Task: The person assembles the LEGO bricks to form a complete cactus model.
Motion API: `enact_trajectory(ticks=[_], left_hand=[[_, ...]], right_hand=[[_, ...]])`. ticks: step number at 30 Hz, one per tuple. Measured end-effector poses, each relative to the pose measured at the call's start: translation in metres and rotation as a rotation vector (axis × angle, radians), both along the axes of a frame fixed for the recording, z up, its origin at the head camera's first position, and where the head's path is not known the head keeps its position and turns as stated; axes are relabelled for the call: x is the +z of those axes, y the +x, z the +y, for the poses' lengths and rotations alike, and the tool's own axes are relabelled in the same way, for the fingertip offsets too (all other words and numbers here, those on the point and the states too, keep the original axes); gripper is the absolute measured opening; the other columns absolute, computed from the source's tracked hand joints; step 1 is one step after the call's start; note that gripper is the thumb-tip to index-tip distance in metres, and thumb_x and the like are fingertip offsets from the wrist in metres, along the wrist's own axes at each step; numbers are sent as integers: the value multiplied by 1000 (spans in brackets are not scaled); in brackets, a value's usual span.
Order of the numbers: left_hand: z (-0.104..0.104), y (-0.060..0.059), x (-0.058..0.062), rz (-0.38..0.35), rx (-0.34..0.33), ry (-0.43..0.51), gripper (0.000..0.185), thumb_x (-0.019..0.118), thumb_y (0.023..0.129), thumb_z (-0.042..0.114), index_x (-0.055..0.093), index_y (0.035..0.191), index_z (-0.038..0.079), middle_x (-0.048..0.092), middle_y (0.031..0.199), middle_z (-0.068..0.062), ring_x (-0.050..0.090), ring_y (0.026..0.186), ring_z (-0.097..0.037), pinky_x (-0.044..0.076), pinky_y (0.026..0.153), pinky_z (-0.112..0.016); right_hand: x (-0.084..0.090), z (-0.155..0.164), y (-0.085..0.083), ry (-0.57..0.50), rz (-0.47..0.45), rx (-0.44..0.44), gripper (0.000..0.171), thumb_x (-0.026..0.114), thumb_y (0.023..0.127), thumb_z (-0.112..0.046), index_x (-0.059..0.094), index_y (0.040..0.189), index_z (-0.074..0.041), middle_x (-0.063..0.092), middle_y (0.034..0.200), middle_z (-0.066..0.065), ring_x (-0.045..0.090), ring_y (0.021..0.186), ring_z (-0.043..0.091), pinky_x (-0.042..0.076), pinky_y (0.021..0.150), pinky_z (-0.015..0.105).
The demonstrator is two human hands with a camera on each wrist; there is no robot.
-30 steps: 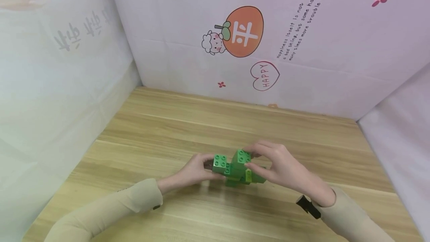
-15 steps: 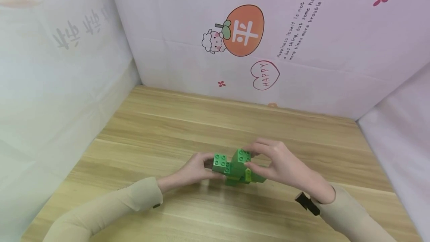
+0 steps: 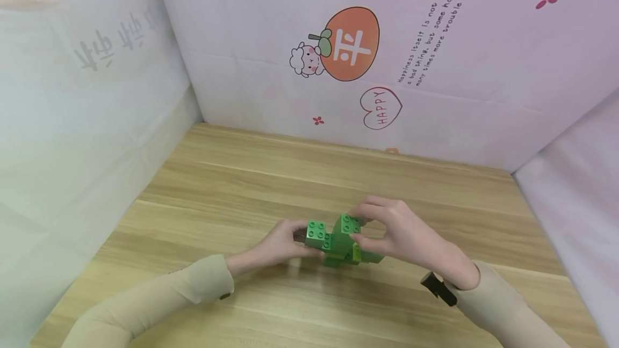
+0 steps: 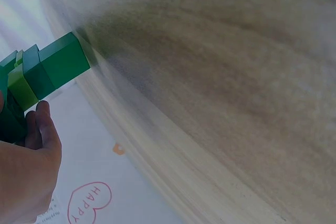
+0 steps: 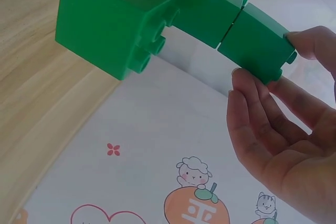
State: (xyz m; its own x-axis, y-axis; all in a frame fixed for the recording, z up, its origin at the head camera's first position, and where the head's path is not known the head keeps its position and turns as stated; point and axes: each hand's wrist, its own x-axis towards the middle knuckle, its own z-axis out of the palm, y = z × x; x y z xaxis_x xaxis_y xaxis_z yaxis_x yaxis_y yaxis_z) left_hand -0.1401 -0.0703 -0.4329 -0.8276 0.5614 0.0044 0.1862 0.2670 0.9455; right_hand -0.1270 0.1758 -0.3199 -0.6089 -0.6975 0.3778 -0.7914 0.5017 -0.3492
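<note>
A model of joined green toy building blocks [image 3: 338, 243], with some lime-green pieces, is between my two hands above the wooden table. My left hand [image 3: 282, 243] grips its left end, with the thumb on the near side and fingers on the far side. My right hand [image 3: 398, 232] pinches the tall upper block [image 3: 346, 230] between thumb and fingertips. In the right wrist view, this curved green block [image 5: 257, 43] sits at the end of a column, its studs near my fingers. The left wrist view shows a lower green block [image 4: 65, 61] close to the table; contact is unclear.
The wooden table [image 3: 242, 187] meets a white printed cloth wall [image 3: 271, 90] at the back. More white cloth [image 3: 96, 122] hangs at the left side, and another cloth [image 3: 580, 176] at the right. A black strap piece [image 3: 439, 289] sits at the right cuff.
Both hands keep hold of the block model in nearly the same place. The right hand and wrist have shifted very slightly up and left.
</note>
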Motion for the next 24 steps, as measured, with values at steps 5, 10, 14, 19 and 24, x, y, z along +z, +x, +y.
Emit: enact_trajectory(ticks=[5, 10, 14, 19, 24], left_hand=[[1, 0, -1, -10, -2, 1, 37, 80, 71, 21, 66, 106, 23, 72, 103, 5, 67, 92, -7, 54, 84, -19], [1, 0, -2, 5, 0, -5, 37, 80, 71, 23, 66, 105, 24, 72, 102, 6, 67, 92, -7, 54, 84, -19], [1, 0, -2, 13, -3, -7, 37, 80, 72, 22, 66, 105, 24, 72, 103, 6, 67, 93, -6, 54, 85, -19], [1, 0, -1, 17, -4, -8, 36, 80, 71, 23, 67, 105, 23, 72, 103, 6, 67, 93, -6, 54, 85, -18], [0, -1, -2, 9, -5, -3, 36, 81, 71, 23, 67, 105, 24, 72, 103, 7, 67, 93, -7, 54, 85, -19]], right_hand=[[2, 0, 0, 26, 8, -4, 24, 75, 73, -15, 68, 95, -14, 64, 88, -11, 62, 78, -1, 53, 70, 11], [5, -3, -1, 56, 14, 1, 23, 74, 74, -16, 68, 95, -14, 64, 87, -10, 62, 77, 1, 53, 68, 12], [7, -5, -2, 73, 5, 5, 22, 74, 74, -17, 68, 96, -14, 64, 87, -10, 63, 76, 2, 53, 67, 12], [5, -3, -4, 59, -9, 18, 22, 74, 74, -15, 68, 96, -13, 65, 88, -10, 63, 77, 2, 54, 68, 12], [4, -2, -5, 39, -32, 32, 23, 75, 75, -13, 68, 96, -13, 66, 88, -10, 64, 78, 1, 55, 69, 13]])
